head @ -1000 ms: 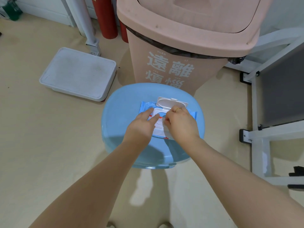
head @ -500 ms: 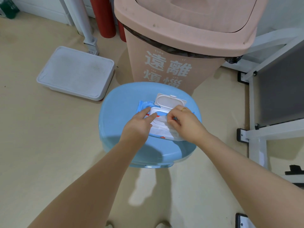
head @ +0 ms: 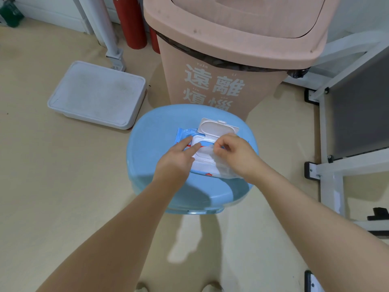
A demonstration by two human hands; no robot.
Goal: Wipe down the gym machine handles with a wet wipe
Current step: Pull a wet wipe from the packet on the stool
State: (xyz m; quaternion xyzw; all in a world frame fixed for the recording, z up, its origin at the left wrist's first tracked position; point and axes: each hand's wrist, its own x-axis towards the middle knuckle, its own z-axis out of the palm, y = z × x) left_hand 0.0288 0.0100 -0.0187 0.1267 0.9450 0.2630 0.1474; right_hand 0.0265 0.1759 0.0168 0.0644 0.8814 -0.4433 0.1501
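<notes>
A blue pack of wet wipes (head: 183,134) lies on a light blue stool (head: 151,148), its white flip lid (head: 217,128) standing open. My left hand (head: 179,159) presses the pack down with straight fingers beside the opening. My right hand (head: 235,154) pinches a white wet wipe (head: 223,167) that trails out of the opening and drapes toward the pack's near edge. White frame bars of a gym machine (head: 328,165) stand at the right; no handle shows.
A pink lidded trash bin (head: 221,66) with a dark liner stands just behind the stool. A grey-white tray (head: 96,93) lies upside down on the beige floor at left. A white post (head: 109,32) and red cylinders (head: 130,22) stand at the back.
My right hand has drawn a wipe out of the pack's opening, toward me and to the right. My left hand has stayed pressing on the pack.
</notes>
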